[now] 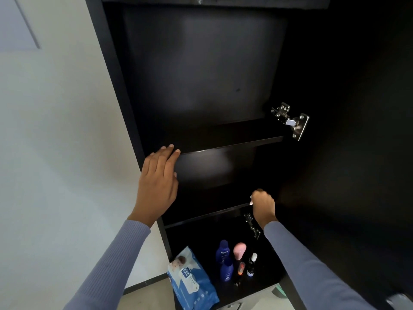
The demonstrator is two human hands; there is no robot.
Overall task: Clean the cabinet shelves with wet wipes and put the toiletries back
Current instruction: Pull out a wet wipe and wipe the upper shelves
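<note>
Ribbed sleeves nearest; left hand (157, 184) flat, open on matte black shelf (234, 142); right hand (263, 206) fisted, contents unclear.

White wall (55, 130), pale floor (152, 296).

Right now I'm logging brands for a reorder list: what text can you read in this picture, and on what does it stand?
"mee mee": on the white label of the blue wet-wipes pack at the cabinet's bottom.
Tall dark-blue bottle: white lettering, too blurred to read.
Smaller blue bottle, small dark bottle with white cap and small orange-capped tube: labels too small to read.
</note>
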